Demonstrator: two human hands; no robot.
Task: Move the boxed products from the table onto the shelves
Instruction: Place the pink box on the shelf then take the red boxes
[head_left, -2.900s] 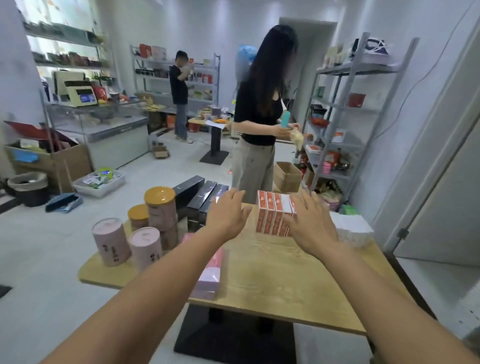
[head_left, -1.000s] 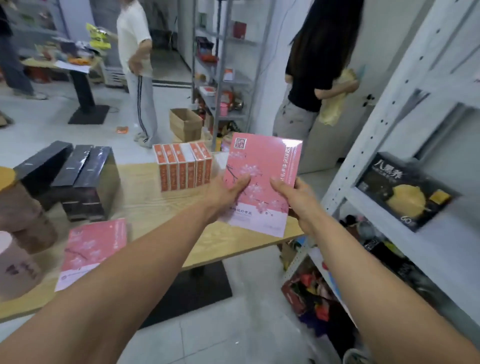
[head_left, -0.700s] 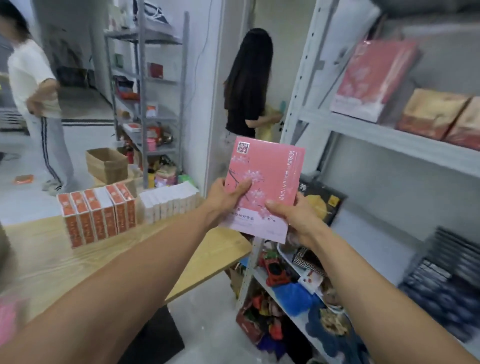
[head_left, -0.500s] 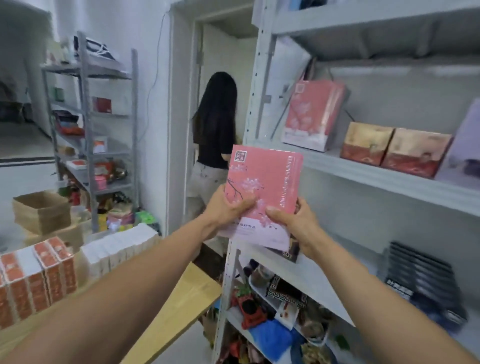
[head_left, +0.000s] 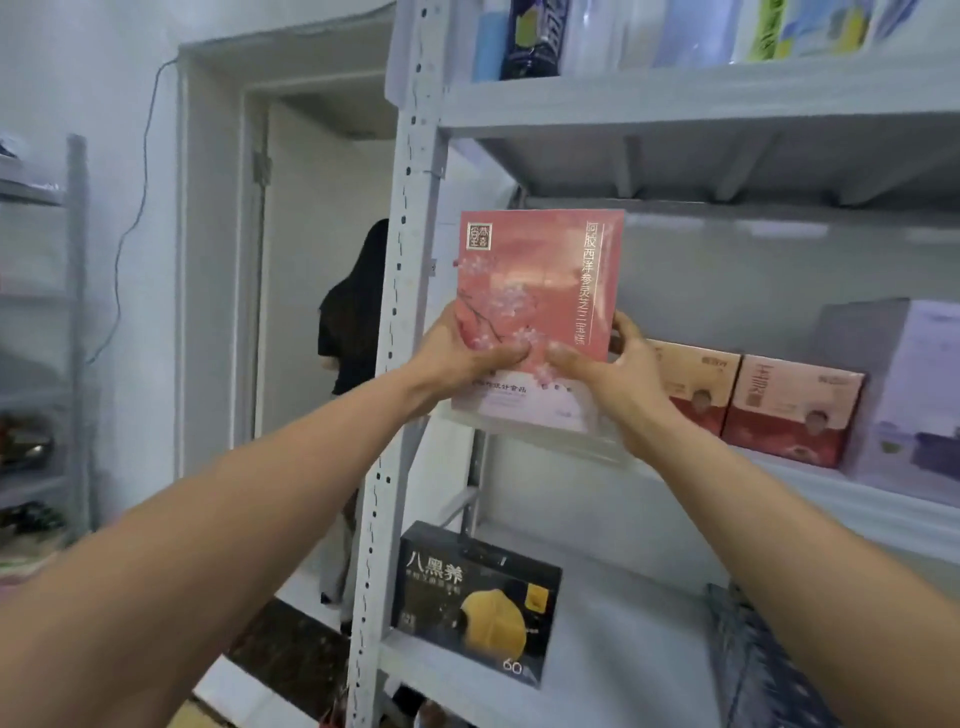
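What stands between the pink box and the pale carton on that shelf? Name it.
Two tan-and-red boxes, side by side on the shelf, stand between the pink box and the pale carton; the head view shows it.

Only the person's two arms show, the left forearm (head_left: 234, 519) and the right forearm (head_left: 779, 545) bare along their whole visible length and tapering toward the wrists, ending in the bare left grip (head_left: 462, 358) and right grip (head_left: 618, 384), finer detail blurred.
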